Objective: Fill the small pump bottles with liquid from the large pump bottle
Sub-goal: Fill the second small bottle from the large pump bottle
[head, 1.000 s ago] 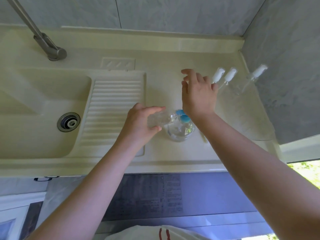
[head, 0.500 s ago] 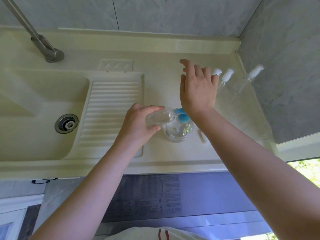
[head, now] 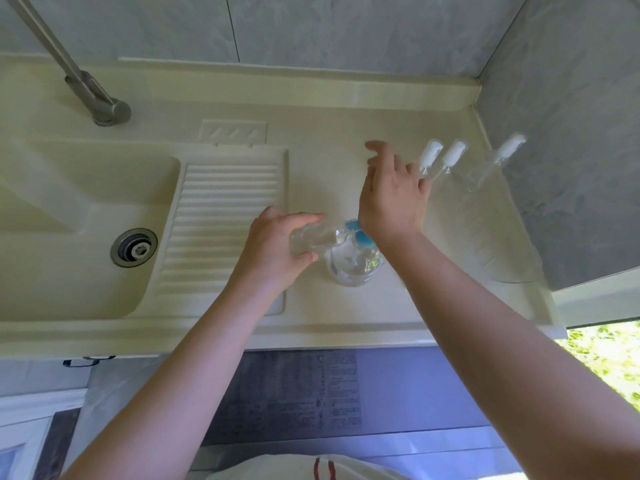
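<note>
**Small bottle tipped up against the big pump bottle**

Head view: looking straight down at a cream counter (head: 346, 317) with a sink (head: 69, 237) and ribbed drainboard (head: 225, 220) on the left. Left hand (head: 273, 251) gripping a small clear bottle (head: 311, 239), fingers wrapped snug around it, holding it tilted with its mouth right at the blue pump head (head: 360, 233) of the large pump bottle (head: 355, 265). Large bottle standing on the counter just right of the drainboard. Right hand (head: 391, 199) hovering above the pump, fingers spread wide, gripping nothing. Three more small pump bottles (head: 446, 161) with white tops sitting near the back right corner, by the grey wall. Faucet (head: 93, 95) poking in top left.
</note>
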Motion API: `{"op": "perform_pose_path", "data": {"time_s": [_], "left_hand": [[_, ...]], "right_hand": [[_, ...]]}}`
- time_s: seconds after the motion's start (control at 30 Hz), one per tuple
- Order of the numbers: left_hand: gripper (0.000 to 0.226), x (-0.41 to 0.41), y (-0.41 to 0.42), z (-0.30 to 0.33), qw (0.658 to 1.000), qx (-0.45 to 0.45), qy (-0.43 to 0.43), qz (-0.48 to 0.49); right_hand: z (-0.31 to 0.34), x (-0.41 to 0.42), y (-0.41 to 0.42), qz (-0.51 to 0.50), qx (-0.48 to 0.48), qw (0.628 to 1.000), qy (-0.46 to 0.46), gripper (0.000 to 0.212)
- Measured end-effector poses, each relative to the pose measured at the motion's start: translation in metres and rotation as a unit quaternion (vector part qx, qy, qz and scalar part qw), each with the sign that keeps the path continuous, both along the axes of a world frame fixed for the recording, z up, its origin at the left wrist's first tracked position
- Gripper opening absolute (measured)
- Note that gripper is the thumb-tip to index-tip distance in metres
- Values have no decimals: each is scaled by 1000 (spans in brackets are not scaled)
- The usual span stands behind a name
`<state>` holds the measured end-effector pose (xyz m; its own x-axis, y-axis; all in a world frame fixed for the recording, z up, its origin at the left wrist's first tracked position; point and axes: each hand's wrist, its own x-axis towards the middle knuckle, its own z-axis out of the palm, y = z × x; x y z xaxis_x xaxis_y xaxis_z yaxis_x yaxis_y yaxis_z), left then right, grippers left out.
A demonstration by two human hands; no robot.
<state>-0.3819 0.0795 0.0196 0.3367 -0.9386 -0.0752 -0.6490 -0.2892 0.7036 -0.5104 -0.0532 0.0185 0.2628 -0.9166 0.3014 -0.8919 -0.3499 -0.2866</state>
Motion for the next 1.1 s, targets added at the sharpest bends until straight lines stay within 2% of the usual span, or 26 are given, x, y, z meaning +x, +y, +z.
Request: {"op": "perform_pose_path", "data": {"time_s": [0.07,0.23,0.37,0.6,0.7,0.93,1.1], "left_hand": [[60,-2,0,-2,1000,0,-3,-3],[60,1,0,-4,1000,-15,-1,-5],[60,1,-1,-6,1000,-13,-6,-7],[61,1,-1,-10,999,-32,-4,-3],[62,1,-1,-12,999,-32,-12,-4],[62,2,-2,-10,999,-37,-9,-6],[63,2,0,-14,999,-39,-8,-3]], "right_hand": [[-1,-1,-3,-3,18,1000,-3,42],[13,3,-5,-6,-43,999,8,39],[0,-1,-1,-11,18,1000,-8,39],[12,-3,-4,-2,39,999,-16,37],[-2,-5,2,-3,91,995,-41,37],[10,-3,-6,-4,74,997,-39,37],[-4,-5,1,-8,109,993,-53,37]]}}
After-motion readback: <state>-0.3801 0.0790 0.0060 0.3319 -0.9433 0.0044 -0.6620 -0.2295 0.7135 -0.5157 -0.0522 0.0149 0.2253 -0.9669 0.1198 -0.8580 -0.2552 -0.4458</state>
